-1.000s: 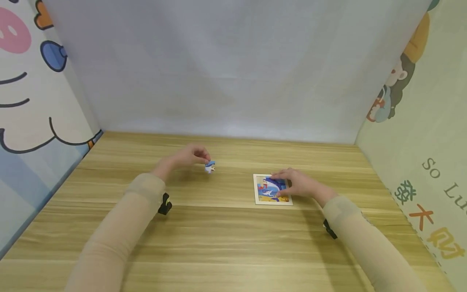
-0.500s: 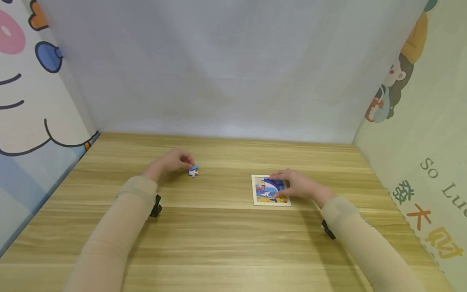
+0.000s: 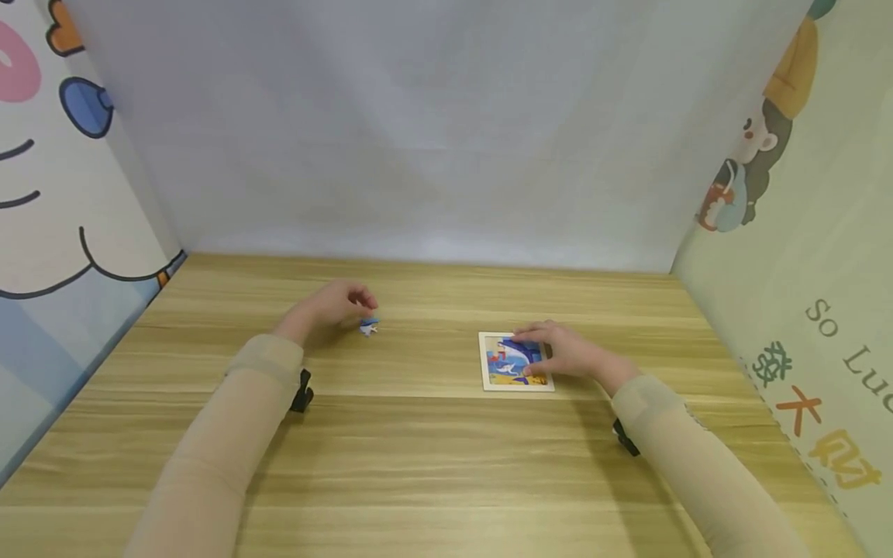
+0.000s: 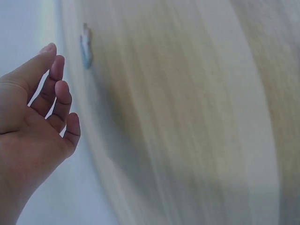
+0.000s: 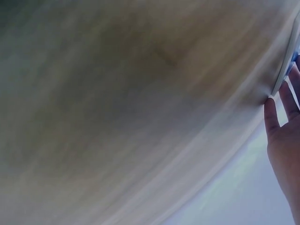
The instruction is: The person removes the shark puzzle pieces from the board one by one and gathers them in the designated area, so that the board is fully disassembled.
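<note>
A small blue and white jigsaw piece (image 3: pixel 369 328) lies on the wooden table. In the left wrist view the piece (image 4: pixel 86 46) sits apart from the fingertips of my left hand (image 4: pixel 44 105), which are loosely bent around nothing. Seen from the head, the left hand (image 3: pixel 335 302) hovers right beside the piece. To the right lies a jigsaw puzzle (image 3: pixel 505 360) in a square white frame, with a dolphin picture. My right hand (image 3: pixel 572 351) rests on its right side, fingers spread, covering part of it. In the right wrist view only the frame's edge (image 5: pixel 285 58) shows.
The wood-grain table (image 3: pixel 418 465) stretches around both hands. A pale curtain (image 3: pixel 432 139) rises behind it, and printed panels with cartoon figures stand at left (image 3: pixel 42 178) and right (image 3: pixel 795 256).
My left hand has moved left with the jigsaw piece and let go of it on the table. The right hand has stayed on the puzzle.
</note>
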Motion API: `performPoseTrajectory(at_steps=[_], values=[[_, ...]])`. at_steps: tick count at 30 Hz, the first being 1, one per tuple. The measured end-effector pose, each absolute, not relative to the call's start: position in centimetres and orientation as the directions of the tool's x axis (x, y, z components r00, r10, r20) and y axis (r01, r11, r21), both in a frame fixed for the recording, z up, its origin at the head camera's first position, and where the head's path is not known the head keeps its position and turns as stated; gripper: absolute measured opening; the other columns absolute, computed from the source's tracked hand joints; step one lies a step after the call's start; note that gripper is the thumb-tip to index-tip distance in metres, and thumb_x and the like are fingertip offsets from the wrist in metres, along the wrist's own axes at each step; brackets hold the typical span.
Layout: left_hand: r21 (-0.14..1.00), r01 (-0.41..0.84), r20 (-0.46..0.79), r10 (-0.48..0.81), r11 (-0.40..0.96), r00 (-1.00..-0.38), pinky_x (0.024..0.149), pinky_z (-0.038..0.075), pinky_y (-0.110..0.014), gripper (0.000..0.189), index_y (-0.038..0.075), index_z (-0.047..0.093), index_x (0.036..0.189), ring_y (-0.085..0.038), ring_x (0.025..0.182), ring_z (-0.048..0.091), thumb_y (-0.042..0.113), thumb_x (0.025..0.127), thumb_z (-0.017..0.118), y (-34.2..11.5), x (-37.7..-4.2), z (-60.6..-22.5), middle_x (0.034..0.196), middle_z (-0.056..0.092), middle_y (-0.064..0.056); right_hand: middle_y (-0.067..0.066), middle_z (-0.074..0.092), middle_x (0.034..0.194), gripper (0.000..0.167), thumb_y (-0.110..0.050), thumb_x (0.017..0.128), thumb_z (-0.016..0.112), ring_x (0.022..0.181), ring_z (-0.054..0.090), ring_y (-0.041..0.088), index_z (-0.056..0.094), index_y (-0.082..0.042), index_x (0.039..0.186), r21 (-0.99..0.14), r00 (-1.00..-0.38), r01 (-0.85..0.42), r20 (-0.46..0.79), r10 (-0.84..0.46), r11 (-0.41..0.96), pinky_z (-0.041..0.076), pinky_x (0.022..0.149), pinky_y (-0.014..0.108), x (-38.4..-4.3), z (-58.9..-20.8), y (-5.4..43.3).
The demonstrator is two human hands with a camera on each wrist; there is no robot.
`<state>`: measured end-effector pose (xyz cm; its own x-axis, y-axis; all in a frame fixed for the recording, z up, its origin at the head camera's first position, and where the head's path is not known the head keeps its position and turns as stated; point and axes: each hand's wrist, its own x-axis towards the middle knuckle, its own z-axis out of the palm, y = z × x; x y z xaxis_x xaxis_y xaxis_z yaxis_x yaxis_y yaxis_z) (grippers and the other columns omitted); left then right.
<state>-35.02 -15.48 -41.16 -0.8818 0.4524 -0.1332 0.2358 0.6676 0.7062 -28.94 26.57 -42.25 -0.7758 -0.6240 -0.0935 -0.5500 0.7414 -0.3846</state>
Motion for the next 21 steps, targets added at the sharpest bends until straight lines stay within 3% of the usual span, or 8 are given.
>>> performPoseTrajectory(at_steps=[7,11,21], values=[[0.676,0.338,-0.077,0.520,0.654,-0.851,0.080,0.044,-0.035,0.017,0.006,0.064,0.103,-0.021,0.091,0.055,0.018,0.091,0.063,-13.3,-34.6,-39.1,0.099,0.064,-0.005,0.014,0.044,0.142,0.062,-0.034,0.082,0.073,0.131,0.037,0.038,0.052,-0.009,0.134,-0.393,-0.775,-0.558,-0.068,-0.629,0.731,0.026,0.108,0.056,-28.7,-42.0,26.3],[0.660,0.367,-0.074,0.543,0.655,-0.836,0.079,0.045,-0.033,0.016,0.012,0.064,0.102,-0.019,0.090,0.056,0.023,0.091,0.063,-11.6,-34.0,-37.8,0.099,0.063,-0.003,0.015,0.044,0.141,0.063,-0.037,0.080,0.074,0.131,0.037,0.038,0.052,-0.010,0.133,-0.389,-0.796,-0.538,-0.057,-0.603,0.748,0.026,0.108,0.056,-28.6,-41.9,26.2],[0.660,0.444,-0.005,0.595,0.606,-0.804,0.077,0.045,-0.031,0.017,0.012,0.065,0.101,-0.018,0.090,0.054,0.025,0.091,0.064,-7.5,-33.0,-36.3,0.099,0.064,-0.001,0.015,0.051,0.132,0.063,-0.043,0.075,0.077,0.123,0.044,0.036,0.057,-0.008,0.123,-0.347,-0.855,-0.480,-0.023,-0.519,0.806,0.034,0.104,0.052,-28.2,-42.3,26.4]])
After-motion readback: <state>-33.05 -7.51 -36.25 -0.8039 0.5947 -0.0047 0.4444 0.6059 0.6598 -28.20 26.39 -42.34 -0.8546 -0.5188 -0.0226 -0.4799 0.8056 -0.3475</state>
